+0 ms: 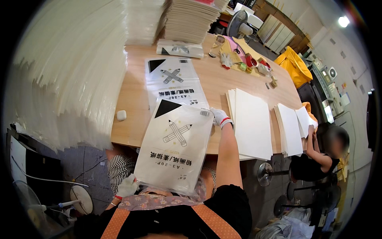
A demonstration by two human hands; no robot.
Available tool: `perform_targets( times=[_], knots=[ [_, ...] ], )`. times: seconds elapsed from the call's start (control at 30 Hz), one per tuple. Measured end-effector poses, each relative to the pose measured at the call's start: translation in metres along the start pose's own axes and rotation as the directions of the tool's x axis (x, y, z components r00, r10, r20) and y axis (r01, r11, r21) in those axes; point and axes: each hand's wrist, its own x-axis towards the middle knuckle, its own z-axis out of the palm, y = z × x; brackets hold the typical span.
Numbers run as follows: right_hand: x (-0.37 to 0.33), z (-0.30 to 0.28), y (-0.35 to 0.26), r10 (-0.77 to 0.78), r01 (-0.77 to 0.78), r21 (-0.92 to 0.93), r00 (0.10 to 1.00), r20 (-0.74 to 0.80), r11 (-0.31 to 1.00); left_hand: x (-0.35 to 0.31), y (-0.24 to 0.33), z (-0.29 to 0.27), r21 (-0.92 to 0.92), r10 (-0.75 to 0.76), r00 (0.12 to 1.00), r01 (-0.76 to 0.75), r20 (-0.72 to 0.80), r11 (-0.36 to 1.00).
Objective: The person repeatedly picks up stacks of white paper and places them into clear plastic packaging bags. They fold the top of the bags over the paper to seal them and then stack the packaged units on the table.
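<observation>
A clear plastic packet of white paper (171, 147), printed with crossed pencils and a black corner, lies tilted across the table edge and over my lap. My left hand (127, 186), in a white glove, pinches its near left corner. At the packet's far right edge, my right hand (220, 117), gloved in white with a red cuff, has its fingers closed on the edge. Just beyond, partly covered by the held packet, a similar printed bag (175, 81) lies flat on the table. A small white object (121, 115) sits left of the packet.
Tall stacks of clear plastic bags (75, 71) stand at left. White paper stacks (252, 119) lie to the right, with another person (318, 155) seated beyond. Scissors, tape rolls (250, 61) and a glass jar (216, 46) occupy the table's far side. A yellow bag (293, 65) stands beyond it.
</observation>
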Motion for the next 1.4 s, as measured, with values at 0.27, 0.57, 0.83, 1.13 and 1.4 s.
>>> perform_targets(
  times=[0.27,0.57,0.83,1.13,1.4],
  knots=[
    [-0.020,-0.001,0.024,-0.376,-0.100,0.859,0.869,0.321,0.502,0.013,0.013,-0.010,0.049,0.065,0.994,-0.070,0.085,0.996],
    [-0.048,0.002,-0.001,-0.544,0.180,0.793,0.811,0.215,0.582,0.016,0.006,-0.005,0.108,0.019,0.997,-0.028,0.080,0.994],
    [-0.124,0.060,0.005,-0.644,0.574,0.759,0.713,-0.278,0.307,0.029,0.114,-0.095,0.570,0.106,0.964,-0.232,0.246,0.788],
    [-0.165,0.077,0.014,-0.814,0.778,0.383,0.572,-0.102,0.499,0.175,0.300,-0.089,0.041,0.853,0.520,-0.854,0.044,0.518],
    [-0.183,0.052,0.006,-0.650,0.502,0.521,0.747,0.140,0.690,0.180,0.296,-0.059,-0.092,0.891,0.446,-0.894,-0.087,0.438]
  ],
)
